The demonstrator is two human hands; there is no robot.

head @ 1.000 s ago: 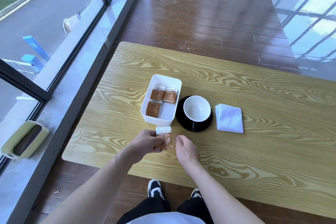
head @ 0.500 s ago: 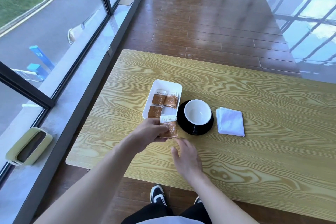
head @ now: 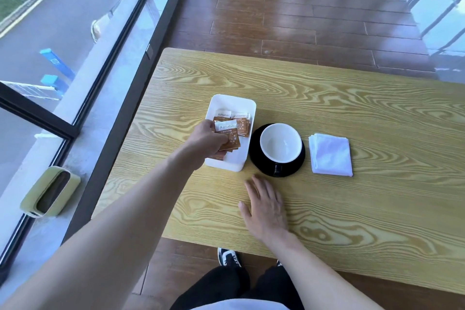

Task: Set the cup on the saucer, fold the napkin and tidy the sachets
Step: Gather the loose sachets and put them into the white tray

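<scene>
Right hand [head: 265, 205] lies flat near the table's [head: 377, 221] near edge, fingers straight, holding nothing; half a second ago much the same. Left hand [head: 208, 139] pinches a sachet [head: 230, 133], now carried over the white tray [head: 232, 163], above other sachets [head: 242, 121]; earlier it was short of the tray's near rim. Cup [head: 280, 142] sits on saucer [head: 256, 158]. Folded napkin [head: 331, 153] lies right of it, unmoved.
</scene>
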